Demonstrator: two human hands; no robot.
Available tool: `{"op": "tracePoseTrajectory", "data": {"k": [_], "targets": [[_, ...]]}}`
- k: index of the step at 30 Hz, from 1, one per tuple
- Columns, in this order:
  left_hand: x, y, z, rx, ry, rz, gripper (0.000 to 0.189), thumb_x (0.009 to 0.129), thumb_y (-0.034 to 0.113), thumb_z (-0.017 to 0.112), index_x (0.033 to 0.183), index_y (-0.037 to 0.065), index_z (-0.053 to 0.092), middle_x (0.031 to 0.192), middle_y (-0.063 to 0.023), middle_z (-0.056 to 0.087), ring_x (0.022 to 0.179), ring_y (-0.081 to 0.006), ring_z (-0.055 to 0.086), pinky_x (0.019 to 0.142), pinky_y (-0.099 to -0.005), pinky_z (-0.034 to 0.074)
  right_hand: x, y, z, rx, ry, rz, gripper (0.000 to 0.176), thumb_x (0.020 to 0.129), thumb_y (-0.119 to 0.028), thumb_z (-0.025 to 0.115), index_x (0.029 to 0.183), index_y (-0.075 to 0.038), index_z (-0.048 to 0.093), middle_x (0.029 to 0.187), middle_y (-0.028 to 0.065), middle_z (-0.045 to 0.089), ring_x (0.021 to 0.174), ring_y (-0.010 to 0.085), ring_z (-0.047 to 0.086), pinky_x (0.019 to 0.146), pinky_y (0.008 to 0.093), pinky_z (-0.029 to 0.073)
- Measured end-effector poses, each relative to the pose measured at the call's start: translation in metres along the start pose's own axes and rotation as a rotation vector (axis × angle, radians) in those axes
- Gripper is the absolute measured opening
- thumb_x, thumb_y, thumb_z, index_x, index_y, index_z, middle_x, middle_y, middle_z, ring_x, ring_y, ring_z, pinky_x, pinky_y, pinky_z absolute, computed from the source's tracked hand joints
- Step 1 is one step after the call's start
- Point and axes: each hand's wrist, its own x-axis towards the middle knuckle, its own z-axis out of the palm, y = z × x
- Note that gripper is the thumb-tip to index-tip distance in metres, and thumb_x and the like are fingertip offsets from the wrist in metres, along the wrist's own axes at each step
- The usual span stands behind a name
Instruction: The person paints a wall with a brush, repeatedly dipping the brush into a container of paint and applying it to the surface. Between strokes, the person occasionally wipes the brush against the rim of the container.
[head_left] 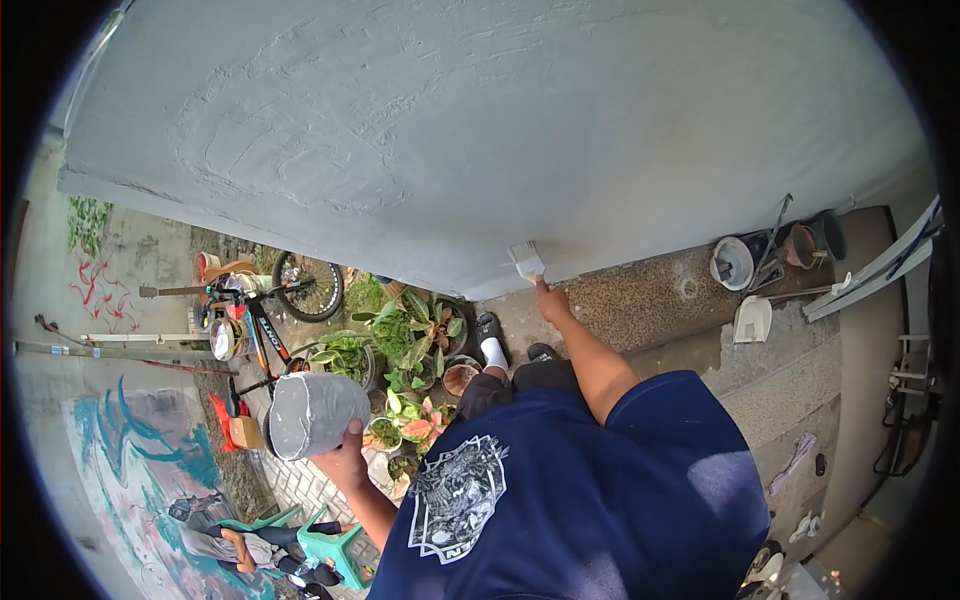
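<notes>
My right hand (545, 296) is closed round the handle of a paintbrush (525, 259), whose pale bristles meet the lower part of a grey wall (480, 130). Rough raised patches show on the wall's left half. Off to the left, my left hand (345, 458) grips a grey, paint-smeared container (318, 412) from its near side, thumb on the outer surface. The container appears tilted, and its contents are hidden from this angle.
Potted plants (408, 340) and a bicycle (268, 335) stand left of my feet. A person (245, 548) sits on a green chair (335, 552) at lower left. To the right are a white bucket (733, 262), more pots and a dustpan (752, 320).
</notes>
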Motion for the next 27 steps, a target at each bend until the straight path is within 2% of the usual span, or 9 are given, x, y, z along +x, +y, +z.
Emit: {"op": "tracePoseTrajectory", "data": {"k": [4,7,10,11,13,16,21,26,27], "targets": [[0.007,-0.003,-0.002,0.01,-0.053,-0.002,0.091,0.065,0.021,0.084,0.135,-0.006,0.032,0.125,-0.0199,0.051,0.112,-0.0289,0.054,0.098,-0.0399,0.042,-0.001,-0.026,-0.003,-0.008,-0.002,-0.162,0.068,0.09,-0.061,0.045,0.08,0.004,0.063,0.066,0.016,0.062,0.053,0.0282,0.06,0.049,0.0394,0.046],[0.011,-0.006,0.007,0.017,-0.056,0.036,0.092,0.065,0.022,0.084,0.135,-0.006,0.032,0.126,-0.0199,0.051,0.112,-0.0288,0.054,0.098,-0.0398,0.042,-0.017,0.01,-0.008,-0.145,-0.022,-0.031,0.068,0.09,-0.06,0.045,0.085,0.005,0.064,0.07,0.0185,0.064,0.057,0.0302,0.063,0.054,0.0401,0.048],[0.013,-0.002,0.013,-0.013,-0.092,0.028,0.092,0.065,0.022,0.084,0.135,-0.006,0.032,0.126,-0.0198,0.051,0.113,-0.0288,0.054,0.098,-0.0395,0.042,-0.027,0.021,-0.01,-0.025,-0.055,-0.028,0.068,0.091,-0.059,0.046,0.088,0.006,0.065,0.072,0.0207,0.065,0.063,0.0327,0.065,0.06,0.0408,0.05],[0.013,-0.003,0.013,-0.003,-0.102,0.024,0.092,0.065,0.023,0.084,0.135,-0.007,0.031,0.126,-0.0199,0.051,0.113,-0.0288,0.054,0.098,-0.0396,0.042,-0.023,0.017,-0.007,-0.028,-0.059,-0.022,0.068,0.091,-0.059,0.046,0.088,0.006,0.065,0.072,0.0207,0.065,0.063,0.0327,0.065,0.06,0.0408,0.05],[0.012,-0.004,0.011,0.009,-0.111,0.012,0.093,0.065,0.024,0.084,0.135,-0.007,0.031,0.126,-0.02,0.051,0.113,-0.0289,0.054,0.098,-0.0397,0.042,-0.015,-0.023,-0.012,0.072,0.055,-0.185,0.067,0.091,-0.058,0.046,0.083,0.007,0.064,0.072,0.0209,0.065,0.067,0.0335,0.065,0.064,0.0417,0.05],[0.015,-0.012,0.013,-0.004,-0.174,0.038,0.086,0.069,0.018,0.081,0.135,-0.005,0.031,0.127,-0.0177,0.048,0.116,-0.0291,0.051,0.102,-0.0421,0.038,-0.017,-0.05,-0.033,-0.037,-0.018,-0.126,0.066,0.091,-0.057,0.047,0.079,0.006,0.064,0.073,0.0214,0.065,0.072,0.0332,0.065,0.069,0.041,0.049],[0.017,-0.006,0.023,0.007,-0.207,0.026,0.087,0.068,0.021,0.081,0.135,-0.005,0.031,0.128,-0.0179,0.048,0.116,-0.029,0.05,0.102,-0.0414,0.038,-0.043,-0.015,-0.06,-0.058,-0.026,-0.186,0.064,0.091,-0.057,0.047,0.077,0.004,0.063,0.068,0.0184,0.063,0.069,0.0296,0.063,0.069,0.0399,0.048],[0.02,-0.003,0.03,0.002,-0.165,0.056,0.085,0.067,0.027,0.082,0.13,-0.009,0.038,0.122,-0.0209,0.054,0.11,-0.0293,0.055,0.098,-0.0396,0.041,-0.057,-0.058,-0.067,0.017,-0.059,-0.265,0.063,0.091,-0.056,0.046,0.075,0.003,0.062,0.064,0.0145,0.061,0.064,0.0258,0.06,0.068,0.0387,0.048],[0.019,-0.002,0.034,-0.01,-0.133,0.062,0.085,0.067,0.027,0.082,0.13,-0.009,0.039,0.121,-0.0208,0.054,0.109,-0.0292,0.056,0.098,-0.0395,0.042,-0.042,-0.069,-0.062,-0.007,-0.073,-0.164,0.063,0.092,-0.056,0.046,0.077,0.003,0.063,0.065,0.0152,0.062,0.066,0.0269,0.061,0.069,0.0388,0.048]]}}
